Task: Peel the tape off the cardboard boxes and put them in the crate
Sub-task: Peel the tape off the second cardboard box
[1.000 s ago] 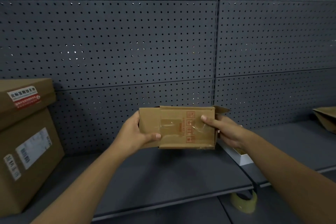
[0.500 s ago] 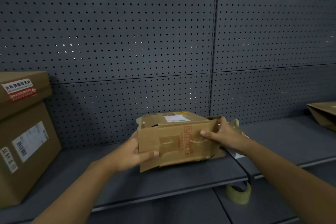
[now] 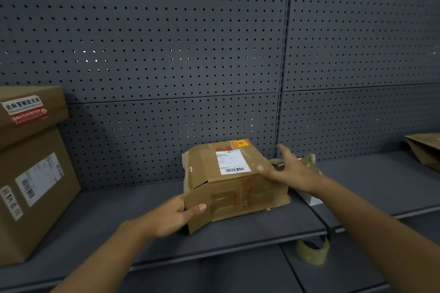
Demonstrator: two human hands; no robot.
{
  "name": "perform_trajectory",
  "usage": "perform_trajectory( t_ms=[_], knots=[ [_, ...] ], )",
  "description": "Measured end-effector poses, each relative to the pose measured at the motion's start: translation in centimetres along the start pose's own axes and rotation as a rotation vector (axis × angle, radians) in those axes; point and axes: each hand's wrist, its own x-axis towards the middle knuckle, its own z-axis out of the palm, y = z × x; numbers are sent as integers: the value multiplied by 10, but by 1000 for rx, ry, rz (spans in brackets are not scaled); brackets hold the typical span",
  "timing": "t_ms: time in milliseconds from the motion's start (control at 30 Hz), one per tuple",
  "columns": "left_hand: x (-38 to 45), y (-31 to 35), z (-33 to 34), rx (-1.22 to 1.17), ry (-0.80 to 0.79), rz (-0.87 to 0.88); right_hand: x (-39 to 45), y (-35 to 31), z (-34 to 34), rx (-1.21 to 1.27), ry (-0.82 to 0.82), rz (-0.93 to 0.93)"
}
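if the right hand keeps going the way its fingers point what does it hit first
Probably the cardboard box: the right hand, fingers spread, points left and slightly back over its top right edge. Depth is unclear, so it may skim above it.

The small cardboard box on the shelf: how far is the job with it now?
Early. Done: nothing visible; no crate in view. In hand: the left hand grips the small cardboard box on the shelf; the right hand is open beside it. Left: clear tape on its front, and crating.

Large box [image 3: 31, 173] cropped at left edge; paper bag [image 3: 426, 150] cropped at right; tape roll [image 3: 312, 251] half hidden under shelf [image 3: 238, 233]; label [image 3: 232, 162] print illegible.
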Motion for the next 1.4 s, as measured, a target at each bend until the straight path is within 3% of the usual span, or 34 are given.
perform_trajectory(
  t_ms=[67,200,233,333,433,600,700,800,1033,1267,1400],
  knots=[
    [-2,1,-2,-40,-2,-25,7,-4,0,-14,30,8],
    [-3,-3,-9,-143,-23,-79,27,-4,-4,125,265,99],
    [-4,-6,-12,-210,-22,-100,32,-4,-7,240,243,196],
    [-8,-12,-20,-396,-37,-157,31,-7,-15,529,-76,460],
    [-13,-19,-32,-555,-56,-181,34,-9,-13,634,-242,503],
    [-6,-11,-43,-850,-61,-244,42,-14,5,852,-284,462],
    [8,-7,-53,-813,84,-316,47,-13,3,802,-201,395],
    [20,9,-57,-714,126,-318,47,-8,4,704,-54,299],
    [46,36,-75,-305,363,-386,42,-10,14,720,-11,194],
    [40,37,-90,-84,375,-365,15,-16,6,913,-263,182],
    [40,37,-92,32,389,-383,8,-16,8,1048,-252,103]
  ],
)
